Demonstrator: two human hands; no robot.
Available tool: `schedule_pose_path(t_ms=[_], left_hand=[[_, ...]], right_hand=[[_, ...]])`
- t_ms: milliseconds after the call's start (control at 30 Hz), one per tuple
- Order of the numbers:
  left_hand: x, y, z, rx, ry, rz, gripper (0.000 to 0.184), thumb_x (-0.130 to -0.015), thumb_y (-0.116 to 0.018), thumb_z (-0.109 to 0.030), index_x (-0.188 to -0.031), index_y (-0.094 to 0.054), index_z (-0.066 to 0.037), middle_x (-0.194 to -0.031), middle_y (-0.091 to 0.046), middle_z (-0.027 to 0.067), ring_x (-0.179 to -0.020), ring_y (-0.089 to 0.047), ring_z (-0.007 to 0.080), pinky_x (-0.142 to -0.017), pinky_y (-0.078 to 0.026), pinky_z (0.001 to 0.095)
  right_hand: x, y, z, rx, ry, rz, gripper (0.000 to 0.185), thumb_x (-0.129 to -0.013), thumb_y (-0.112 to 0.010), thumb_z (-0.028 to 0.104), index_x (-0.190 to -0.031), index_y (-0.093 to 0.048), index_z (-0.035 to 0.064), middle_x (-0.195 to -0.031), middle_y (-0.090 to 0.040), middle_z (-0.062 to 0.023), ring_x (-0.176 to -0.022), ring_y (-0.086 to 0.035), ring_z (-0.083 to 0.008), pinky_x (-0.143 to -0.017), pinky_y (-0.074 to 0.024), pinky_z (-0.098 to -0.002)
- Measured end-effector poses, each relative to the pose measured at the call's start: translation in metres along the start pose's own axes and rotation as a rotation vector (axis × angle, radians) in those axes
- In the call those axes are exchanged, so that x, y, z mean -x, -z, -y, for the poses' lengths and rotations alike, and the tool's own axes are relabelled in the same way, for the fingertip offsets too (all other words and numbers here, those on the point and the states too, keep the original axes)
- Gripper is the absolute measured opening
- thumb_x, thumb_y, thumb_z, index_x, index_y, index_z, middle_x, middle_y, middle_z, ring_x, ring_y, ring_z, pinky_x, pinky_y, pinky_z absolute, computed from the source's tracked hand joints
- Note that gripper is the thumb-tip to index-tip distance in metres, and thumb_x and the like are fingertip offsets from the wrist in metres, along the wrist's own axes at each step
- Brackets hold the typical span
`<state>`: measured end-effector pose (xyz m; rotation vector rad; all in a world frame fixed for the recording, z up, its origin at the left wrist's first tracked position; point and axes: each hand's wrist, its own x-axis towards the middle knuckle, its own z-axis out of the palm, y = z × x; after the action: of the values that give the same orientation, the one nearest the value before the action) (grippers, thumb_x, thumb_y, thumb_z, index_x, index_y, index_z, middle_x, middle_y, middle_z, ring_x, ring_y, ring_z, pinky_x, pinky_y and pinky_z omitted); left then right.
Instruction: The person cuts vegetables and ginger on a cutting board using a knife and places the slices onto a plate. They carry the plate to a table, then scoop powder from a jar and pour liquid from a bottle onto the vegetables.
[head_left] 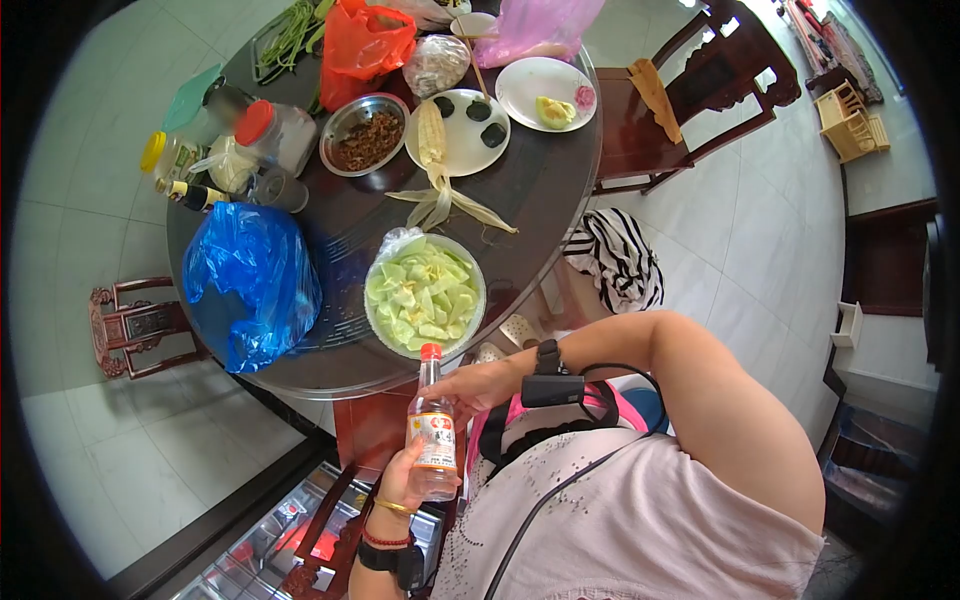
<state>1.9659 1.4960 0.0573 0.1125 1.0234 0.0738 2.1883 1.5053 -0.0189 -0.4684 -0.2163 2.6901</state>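
Observation:
A clear bottle with a red cap and a white, red and yellow label stands nearly upright between my hands, just off the table's near edge. My left hand, with a gold bangle at its wrist, is wrapped round the lower part. My right hand grips it near the shoulder, below the cap, which is on. Just beyond the bottle, a white bowl on the table holds sliced pale green vegetables. What the label says is too small to read.
On the round dark table are a blue plastic bag, a metal bowl of brown food, a peeled corn cob on a plate, jars, and red and pink bags. Wooden chairs stand around.

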Motion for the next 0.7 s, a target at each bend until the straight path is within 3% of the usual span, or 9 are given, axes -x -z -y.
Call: schedule_pose_path(t_ms=[100,333,700], left_hand=[[0.001,-0.002,-0.003,-0.030,-0.107,-0.061,0.044,-0.090,-0.046,-0.037,-0.111,-0.049,0.002,-0.087,-0.063,0.0165,-0.069,-0.066,0.0313,-0.057,-0.056,0.0414],[-0.017,-0.004,-0.024,-0.040,-0.139,-0.070,0.048,-0.090,-0.041,-0.041,-0.114,-0.046,0.000,-0.080,-0.063,0.0202,-0.063,-0.065,0.0335,-0.052,-0.055,0.0416],[-0.028,-0.007,-0.030,-0.011,-0.086,-0.001,0.045,-0.092,-0.041,-0.039,-0.115,-0.045,-0.001,-0.082,-0.063,0.0211,-0.066,-0.065,0.0346,-0.052,-0.056,0.0425]], right_hand=[[-0.004,-0.008,0.010,0.075,0.058,-0.036,0.042,-0.093,-0.041,0.042,-0.115,-0.050,0.0068,-0.105,-0.061,-0.0075,-0.094,-0.060,-0.0176,-0.084,-0.0482,-0.0332],[-0.011,-0.001,0.031,0.140,0.157,-0.070,0.042,-0.094,-0.040,0.040,-0.117,-0.050,0.0067,-0.105,-0.060,-0.0085,-0.093,-0.059,-0.0172,-0.083,-0.0488,-0.0324],[0.012,-0.010,0.035,0.164,0.208,-0.114,0.042,-0.095,-0.036,0.039,-0.119,-0.048,0.0060,-0.110,-0.057,-0.0088,-0.098,-0.058,-0.0173,-0.087,-0.0473,-0.0334]])
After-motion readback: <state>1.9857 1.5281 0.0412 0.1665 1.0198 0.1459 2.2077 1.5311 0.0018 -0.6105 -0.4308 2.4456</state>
